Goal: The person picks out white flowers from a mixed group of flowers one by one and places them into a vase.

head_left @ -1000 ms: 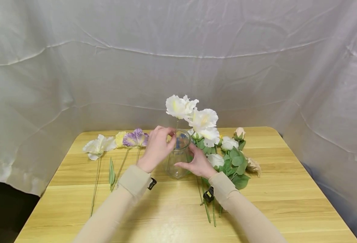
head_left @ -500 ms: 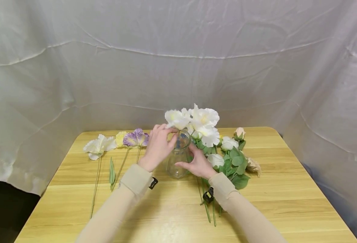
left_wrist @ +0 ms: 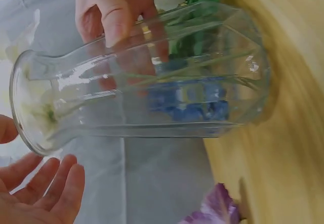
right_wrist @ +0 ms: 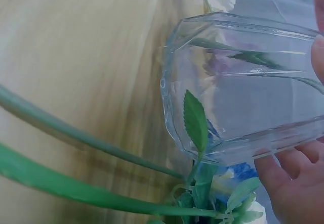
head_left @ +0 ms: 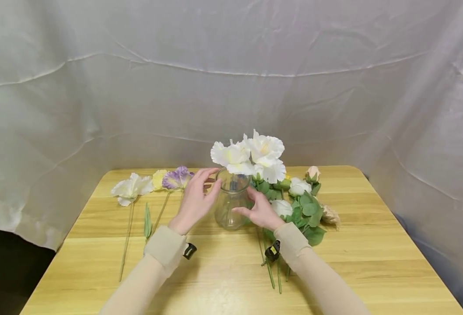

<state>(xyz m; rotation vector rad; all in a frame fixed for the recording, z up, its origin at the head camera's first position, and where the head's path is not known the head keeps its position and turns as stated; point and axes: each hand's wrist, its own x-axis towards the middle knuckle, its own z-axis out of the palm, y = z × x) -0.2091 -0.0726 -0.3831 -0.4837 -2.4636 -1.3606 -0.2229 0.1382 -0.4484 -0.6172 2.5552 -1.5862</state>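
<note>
Head view shows the left hand (head_left: 196,200) with its fingers loosely apart at the vase's rim, holding nothing; whether a fingertip touches the glass I cannot tell. The right hand (head_left: 260,211) grips the vase's other side, its thumb (left_wrist: 115,26) on the near face and the fingers curled behind. Between them, the clear faceted glass vase (head_left: 229,205) with a flared lip stands upright on the table. A white ruffled blossom (head_left: 232,157) sits over its mouth, the thin stem running down inside the glass. Just beside it spreads a second white ruffled bloom (head_left: 268,155); where its stem ends I cannot tell. Through the glass, the left wrist view shows an unclear blue patch (left_wrist: 188,98). Farther out on the left lie a purple-and-yellow flower (head_left: 177,178), a yellow flower (head_left: 159,179), a slender green leaf (head_left: 147,221) and a long-stemmed white flower (head_left: 132,189). On the right, round white blooms (head_left: 300,187), broad green leaves (head_left: 310,210), a pale pink rosebud (head_left: 313,173) and a dry beige bloom (head_left: 330,217) lie heaped. Black wristbands (head_left: 189,250) show below beige cuffs (head_left: 166,248). Beneath everything is the yellowish wood-grain table (head_left: 353,271), with grey draped fabric (head_left: 184,100) behind.
</note>
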